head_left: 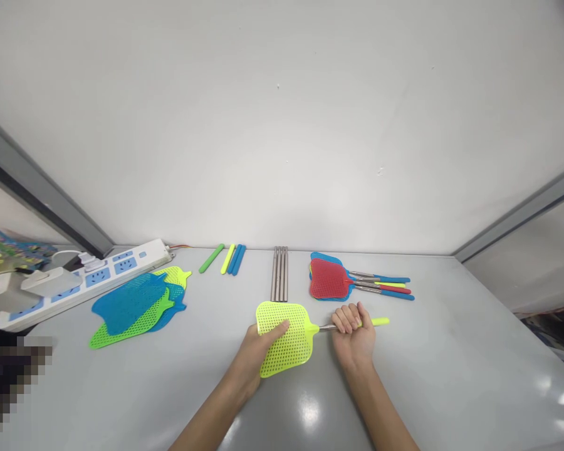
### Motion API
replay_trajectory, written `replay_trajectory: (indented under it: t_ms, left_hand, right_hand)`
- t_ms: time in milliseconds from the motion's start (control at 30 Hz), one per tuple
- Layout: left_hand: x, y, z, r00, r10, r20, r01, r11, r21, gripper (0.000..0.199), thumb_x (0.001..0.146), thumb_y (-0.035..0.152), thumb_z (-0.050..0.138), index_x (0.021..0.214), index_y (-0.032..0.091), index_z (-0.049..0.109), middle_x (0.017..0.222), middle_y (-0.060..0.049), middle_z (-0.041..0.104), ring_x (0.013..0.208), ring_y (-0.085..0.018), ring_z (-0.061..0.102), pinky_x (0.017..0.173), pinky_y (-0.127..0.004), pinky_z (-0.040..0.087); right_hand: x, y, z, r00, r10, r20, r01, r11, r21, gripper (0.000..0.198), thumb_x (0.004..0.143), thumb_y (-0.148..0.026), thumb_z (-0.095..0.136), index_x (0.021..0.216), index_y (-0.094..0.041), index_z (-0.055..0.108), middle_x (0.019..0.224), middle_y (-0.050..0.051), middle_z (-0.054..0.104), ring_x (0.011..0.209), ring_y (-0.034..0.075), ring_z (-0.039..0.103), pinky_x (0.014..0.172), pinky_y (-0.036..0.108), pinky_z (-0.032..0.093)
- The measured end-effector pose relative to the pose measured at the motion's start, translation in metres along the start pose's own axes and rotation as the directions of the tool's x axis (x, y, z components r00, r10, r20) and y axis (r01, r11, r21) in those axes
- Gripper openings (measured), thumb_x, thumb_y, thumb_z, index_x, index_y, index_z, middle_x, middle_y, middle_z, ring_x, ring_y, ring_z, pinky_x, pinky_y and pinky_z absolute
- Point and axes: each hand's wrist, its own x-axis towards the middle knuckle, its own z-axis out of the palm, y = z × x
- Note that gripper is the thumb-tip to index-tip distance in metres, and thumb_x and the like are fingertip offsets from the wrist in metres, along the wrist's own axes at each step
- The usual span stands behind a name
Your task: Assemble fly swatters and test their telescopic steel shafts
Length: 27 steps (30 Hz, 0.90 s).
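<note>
A yellow fly swatter [286, 351] is held level over the table between both hands. My left hand [256, 351] grips the left side of its perforated head, thumb on top and fingers hidden underneath. The fingers of my right hand [355, 332] are curled round the metal rod and yellow handle, whose end sticks out to the right. Just beyond lies a pile of whole fly swatters [329, 280], a red head uppermost over blue ones, handles pointing right. Several metal rods [280, 274] lie side by side behind the held head.
Loose blue, green and yellow swatter heads [131, 304] overlap at the left, against a white power strip [98, 275] with plugs in it. Green, yellow and blue handles [235, 259] lie near the back wall [282, 125].
</note>
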Motion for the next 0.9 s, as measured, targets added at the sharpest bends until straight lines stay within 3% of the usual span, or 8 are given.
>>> replay_trajectory:
  t_ms: [500,767,900]
  left_hand:
    - [0.004,0.005,-0.010,0.981,0.186,-0.054,-0.180,0.979,0.096,0.049,0.061,0.041,0.059,0.100,0.010,0.055,0.089,-0.014,0.062,0.077,-0.025,0.059,0.066,-0.033,0.047]
    - [0.002,0.014,-0.009,0.977,0.190,-0.102,-0.176,0.976,0.128,0.049,0.061,0.040,0.060,0.099,0.009,0.054,0.088,-0.014,0.063,0.078,-0.024,0.059,0.068,-0.034,0.047]
    - [0.003,0.017,-0.011,0.969,0.193,-0.152,-0.170,0.974,0.152,0.048,0.060,0.040,0.061,0.097,0.010,0.055,0.085,-0.013,0.064,0.074,-0.024,0.060,0.064,-0.033,0.048]
  right_hand:
    - [0.001,0.004,0.003,1.000,0.000,-0.017,-0.003,0.980,-0.198,0.029,0.073,-0.023,0.045,0.051,-0.018,0.027,0.048,-0.007,0.021,0.039,0.006,0.025,0.039,0.019,0.028]
    - [0.002,0.007,0.003,0.996,0.090,-0.002,-0.090,0.993,-0.077,0.026,0.073,-0.022,0.044,0.053,-0.017,0.030,0.050,-0.006,0.024,0.044,0.006,0.030,0.045,0.020,0.032]
    - [0.003,0.009,0.005,0.995,0.095,-0.017,-0.096,0.983,-0.157,0.024,0.074,-0.024,0.044,0.054,-0.018,0.033,0.053,-0.005,0.028,0.047,0.007,0.033,0.049,0.023,0.035]
